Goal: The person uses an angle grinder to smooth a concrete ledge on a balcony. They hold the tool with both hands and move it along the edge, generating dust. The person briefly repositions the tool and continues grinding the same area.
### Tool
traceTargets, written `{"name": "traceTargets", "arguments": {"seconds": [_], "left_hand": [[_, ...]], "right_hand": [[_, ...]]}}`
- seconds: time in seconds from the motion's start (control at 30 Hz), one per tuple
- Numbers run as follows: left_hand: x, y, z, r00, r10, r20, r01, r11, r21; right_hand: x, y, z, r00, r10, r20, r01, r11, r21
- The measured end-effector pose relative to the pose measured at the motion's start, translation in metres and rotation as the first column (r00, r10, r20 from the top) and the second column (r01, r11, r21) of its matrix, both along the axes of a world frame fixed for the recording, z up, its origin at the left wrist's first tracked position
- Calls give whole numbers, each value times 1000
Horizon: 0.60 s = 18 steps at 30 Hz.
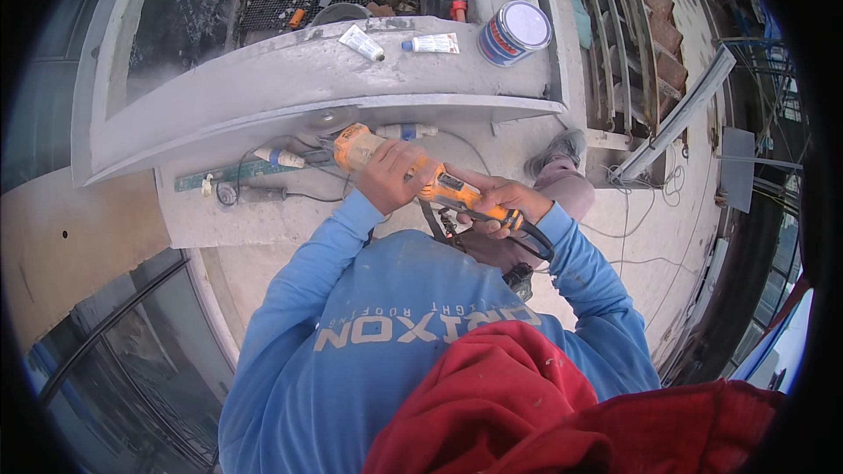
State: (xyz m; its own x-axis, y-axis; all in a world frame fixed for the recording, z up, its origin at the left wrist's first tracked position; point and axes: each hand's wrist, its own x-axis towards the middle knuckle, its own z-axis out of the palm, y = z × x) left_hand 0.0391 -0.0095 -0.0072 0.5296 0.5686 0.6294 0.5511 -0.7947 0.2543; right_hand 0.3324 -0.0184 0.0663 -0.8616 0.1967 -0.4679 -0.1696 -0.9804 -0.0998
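Note:
Both my hands grip an orange angle grinder [450,188], held slantwise in front of my body. My left hand [391,177] wraps the grinder's body close to its head. Farther back, my right hand [511,202] closes around the rear handle, where a black cord leaves the tool. The grinder's head meets the front edge of a long pale slab [255,79]; its disc is blurred there, and I cannot tell how deep it touches. A dusty haze hangs over the slab's left part.
On the slab stand a paint tin [516,33] and two tubes, one white [362,42] and one blue-capped [430,43]. Below the edge lie a green level [198,180], cable connectors [281,157] and loose cords. Roof tiles [663,35] and a metal beam [680,110] are at right.

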Motion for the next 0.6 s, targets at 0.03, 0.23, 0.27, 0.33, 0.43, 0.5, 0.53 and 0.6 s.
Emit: {"name": "traceTargets", "arguments": {"seconds": [0.03,0.23,0.27,0.33,0.43,0.5,0.53,0.6], "left_hand": [[-2,2,-3,1000,3,2,-3,1000,3],[-4,4,3,1000,6,18,-6,1000,-14],[-2,2,4,1000,-1,16,1,1000,-8],[7,-3,6,1000,-15,10,15,1000,5],[22,-11,19,1000,-25,-14,25,1000,10],[27,-12,22,1000,-17,3,17,1000,10],[29,-13,22,1000,-13,11,13,1000,11],[28,-13,21,1000,-16,5,16,1000,2]], "right_hand": [[-3,2,-2,1000,0,3,0,1000,11],[-7,5,2,1000,8,22,-9,1000,24],[-5,3,5,1000,8,27,-8,1000,13],[8,-3,12,999,8,36,-8,1000,-8],[24,-15,24,997,-8,81,7,1000,15],[27,-18,31,995,-18,95,18,1000,6],[28,-19,33,994,-23,102,23,1000,2],[27,-18,30,996,-12,89,10,1000,18]]}}
